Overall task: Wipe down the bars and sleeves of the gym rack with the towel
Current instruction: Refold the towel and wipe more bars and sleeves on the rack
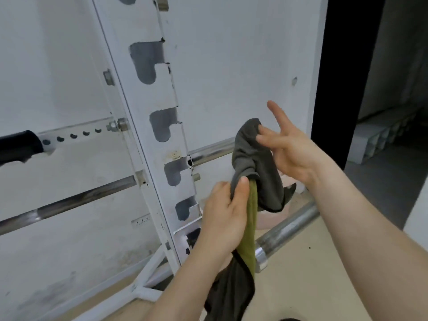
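Observation:
A dark grey and olive towel (259, 172) is bunched between my hands, its tail hanging down past my left forearm. My left hand (224, 214) grips the towel's twisted middle with thumb on top. My right hand (289, 149) pinches the towel's upper fold with thumb and a finger, the other fingers spread out. Behind the towel a chrome bar (210, 152) runs right from the white slotted upright (166, 140) of the rack. A thicker steel sleeve (289, 225) with a shiny collar lies lower, right of my left hand.
Left of the upright runs a second dark steel bar (69, 202), with a white perforated crossbar (76, 134) and a black pad (18, 144) above it. A white wall stands behind. A dark doorway (370, 89) opens at the right. The rack's white base (148, 274) rests on a tan floor.

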The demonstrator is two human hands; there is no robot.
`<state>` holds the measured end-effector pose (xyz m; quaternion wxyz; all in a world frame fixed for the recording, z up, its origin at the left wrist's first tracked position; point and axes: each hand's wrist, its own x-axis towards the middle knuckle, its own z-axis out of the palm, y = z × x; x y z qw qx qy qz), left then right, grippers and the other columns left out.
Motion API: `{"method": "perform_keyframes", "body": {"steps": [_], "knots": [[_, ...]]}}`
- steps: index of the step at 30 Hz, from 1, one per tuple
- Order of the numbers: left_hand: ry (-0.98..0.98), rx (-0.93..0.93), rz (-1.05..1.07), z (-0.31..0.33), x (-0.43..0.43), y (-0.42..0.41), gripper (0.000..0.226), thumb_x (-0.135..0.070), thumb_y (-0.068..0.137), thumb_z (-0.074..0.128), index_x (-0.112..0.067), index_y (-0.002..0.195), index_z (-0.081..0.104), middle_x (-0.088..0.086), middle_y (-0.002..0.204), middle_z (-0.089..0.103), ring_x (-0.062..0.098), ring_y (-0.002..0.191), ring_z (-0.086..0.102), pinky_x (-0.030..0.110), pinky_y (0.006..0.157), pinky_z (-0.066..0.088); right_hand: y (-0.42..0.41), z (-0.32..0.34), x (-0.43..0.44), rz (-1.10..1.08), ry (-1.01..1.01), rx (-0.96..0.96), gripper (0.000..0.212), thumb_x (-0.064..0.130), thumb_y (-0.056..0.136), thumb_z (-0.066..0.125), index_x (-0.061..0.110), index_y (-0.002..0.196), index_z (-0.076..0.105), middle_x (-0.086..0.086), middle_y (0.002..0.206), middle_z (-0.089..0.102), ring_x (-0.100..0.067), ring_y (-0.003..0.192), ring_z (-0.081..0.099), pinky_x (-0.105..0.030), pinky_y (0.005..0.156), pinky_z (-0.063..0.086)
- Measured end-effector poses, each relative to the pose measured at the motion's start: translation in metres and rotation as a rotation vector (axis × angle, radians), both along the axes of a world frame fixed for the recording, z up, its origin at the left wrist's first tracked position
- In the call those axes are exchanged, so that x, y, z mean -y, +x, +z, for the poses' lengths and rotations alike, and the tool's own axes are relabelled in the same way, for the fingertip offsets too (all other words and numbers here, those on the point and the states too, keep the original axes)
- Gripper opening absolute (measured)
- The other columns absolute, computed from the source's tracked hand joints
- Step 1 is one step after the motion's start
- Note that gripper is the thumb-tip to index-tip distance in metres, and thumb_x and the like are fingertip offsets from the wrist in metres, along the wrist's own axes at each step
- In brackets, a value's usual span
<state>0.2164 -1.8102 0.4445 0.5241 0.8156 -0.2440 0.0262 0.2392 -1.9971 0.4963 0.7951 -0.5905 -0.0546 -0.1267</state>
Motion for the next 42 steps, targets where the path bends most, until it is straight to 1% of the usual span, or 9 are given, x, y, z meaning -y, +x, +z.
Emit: {"method": "perform_keyframes", "body": {"steps": [5,8,15,22,25,31,34,38,42], "knots": [[-0.255,-0.093,0.024,-0.001,0.037,0.022,0.021,-0.037,0.100,0.037,-0.032,0.097,0.056,0.000,0.097,0.058,0.017,0.093,0.057,0.038,0.086,0.047,0.013,0.010,-0.002,-0.065,-0.711,0.113,0.106,-0.016,0.087,0.047,0.060,0.144,-0.001,-0.009,0.158,0.023,0.008,0.130,0.036,-0.008,0.089,0.043],[-0.404,-0.119,0.137,0.001,0.047,0.039,0.022,-0.032,0.101,0.038,-0.040,0.100,0.058,-0.003,0.099,0.064,0.013,0.096,0.061,0.040,0.091,0.050,0.038,0.012,-0.007,-0.195,-1.057,0.236,0.108,-0.010,0.083,0.052,0.053,0.147,-0.007,0.003,0.151,0.033,0.002,0.124,0.042,-0.006,0.084,0.039],[-0.565,-0.264,0.349,-0.010,0.068,0.085,0.038,-0.014,0.091,0.043,-0.041,0.116,0.055,-0.009,0.101,0.068,0.013,0.096,0.065,0.044,0.092,0.052,0.142,0.009,-0.040,-0.267,-1.135,0.644,0.089,0.003,0.084,0.058,0.028,0.154,0.008,-0.005,0.157,0.022,-0.016,0.144,0.019,-0.025,0.111,0.022],[-0.514,-0.438,0.597,-0.024,0.074,0.120,0.062,-0.013,0.073,0.045,-0.042,0.128,0.044,-0.004,0.119,0.062,0.023,0.111,0.060,0.050,0.096,0.050,0.241,-0.027,-0.073,0.265,-1.752,0.207,0.079,0.050,0.087,0.051,0.029,0.152,0.010,-0.004,0.150,0.032,-0.028,0.132,0.039,-0.049,0.102,0.029],[-0.492,-0.412,0.688,-0.025,0.077,0.126,0.068,-0.009,0.070,0.044,-0.044,0.129,0.043,-0.007,0.120,0.061,0.022,0.113,0.058,0.049,0.097,0.049,0.255,-0.027,-0.072,0.262,-1.795,0.297,0.059,0.058,0.090,0.045,0.025,0.138,0.033,-0.004,0.120,0.054,-0.029,0.106,0.055,-0.044,0.085,0.036],[-0.475,-0.280,0.753,-0.019,0.086,0.139,0.078,-0.003,0.075,0.045,-0.051,0.136,0.036,-0.017,0.125,0.056,0.008,0.117,0.054,0.041,0.100,0.048,0.249,-0.046,-0.054,0.019,-1.563,0.529,0.019,0.026,0.098,0.039,0.021,0.113,0.050,0.002,0.094,0.060,-0.026,0.087,0.060,-0.038,0.075,0.035],[-0.422,-0.256,0.705,-0.018,0.091,0.146,0.075,-0.009,0.073,0.046,-0.065,0.122,0.039,-0.015,0.126,0.054,0.013,0.115,0.056,0.043,0.097,0.050,0.259,-0.050,-0.002,-0.107,-1.609,0.476,0.029,0.038,0.100,0.029,0.021,0.103,0.052,-0.001,0.095,0.064,-0.029,0.086,0.061,-0.037,0.073,0.032],[-0.243,-0.206,0.706,-0.016,0.095,0.148,0.076,-0.004,0.082,0.046,-0.038,0.146,0.025,-0.015,0.151,0.027,0.011,0.140,0.029,0.042,0.115,0.030,0.262,-0.044,0.062,-0.201,-1.718,0.162,0.045,0.049,0.098,0.020,0.025,0.075,0.050,0.003,0.085,0.064,-0.024,0.077,0.056,-0.039,0.078,0.033],[-0.044,0.008,0.827,-0.011,0.087,0.158,0.074,0.002,0.076,0.046,-0.018,0.145,0.031,-0.002,0.149,0.032,0.016,0.137,0.029,0.038,0.116,0.027,0.263,-0.046,-0.017,-0.125,-1.745,0.179,0.044,0.042,0.093,0.020,0.026,0.091,0.061,0.001,0.096,0.069,-0.024,0.092,0.061,-0.044,0.082,0.027]]}}
